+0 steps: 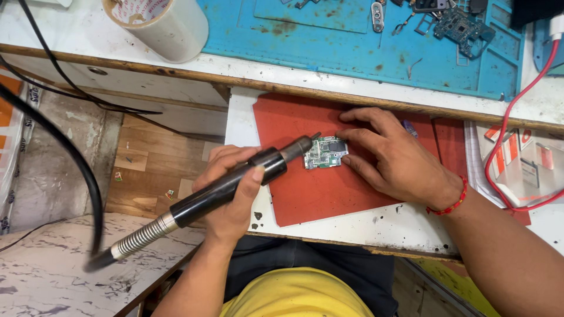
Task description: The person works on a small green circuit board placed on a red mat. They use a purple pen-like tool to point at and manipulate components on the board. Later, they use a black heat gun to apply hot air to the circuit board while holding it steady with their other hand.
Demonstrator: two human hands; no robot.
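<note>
1. A small green circuit board lay on the red mat atop the bench.
2. Right hand pinned its edge; left hand wrapped the black hot-air handpiece.
3. Nozzle tip blurred, seemingly just above the board.

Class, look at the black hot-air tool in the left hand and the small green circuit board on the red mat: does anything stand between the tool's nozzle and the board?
Nothing visible does. The nozzle points at the circuit board edge over bare red mat. The right hand rests on the board's far side, out of the tool's line.
</note>
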